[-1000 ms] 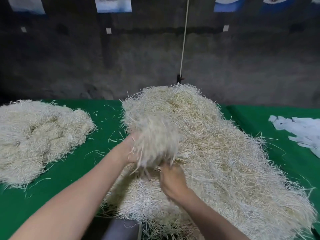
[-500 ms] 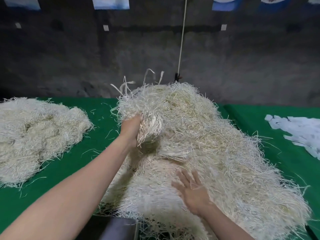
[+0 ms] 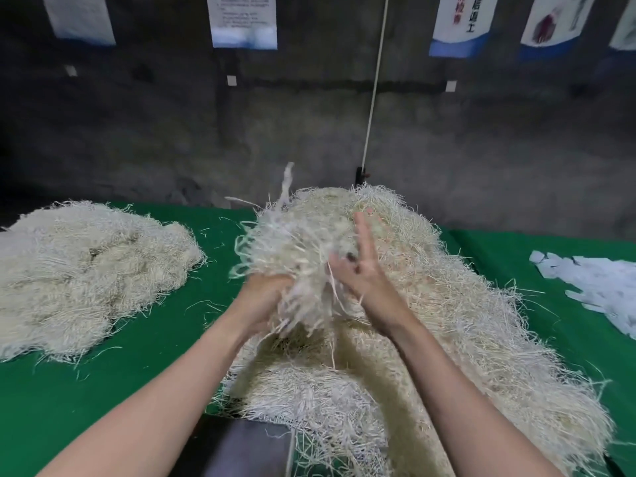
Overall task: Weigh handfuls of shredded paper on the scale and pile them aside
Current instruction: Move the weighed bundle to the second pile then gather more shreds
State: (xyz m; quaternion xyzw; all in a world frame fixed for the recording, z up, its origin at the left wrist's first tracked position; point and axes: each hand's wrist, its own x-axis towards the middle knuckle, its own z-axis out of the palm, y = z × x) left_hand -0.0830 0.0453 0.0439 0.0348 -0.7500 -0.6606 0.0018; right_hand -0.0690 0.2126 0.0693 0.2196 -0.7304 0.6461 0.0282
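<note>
Held above the big heap (image 3: pixel 464 339) on the counter (image 3: pixel 69 407): a clump of shredded paper (image 3: pixel 296 246). Gripped from below by the left hand (image 3: pixel 261 301); pressed at its 3 o'clock side by the right hand (image 3: pixel 364 273), fingers straight. At 9 o'clock, a second pile (image 3: pixel 86 270).

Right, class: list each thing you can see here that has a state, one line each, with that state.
left hand: grips the handful from below.
right hand: open, straight fingers against the handful.
handful: held up over the big pile, strands dangling.
big pile: heaped loose, mid-table.
side pile: lying to the left, apart.
scale: near edge, visible part of the plate unloaded.
white scraps: scattered flat at right.
</note>
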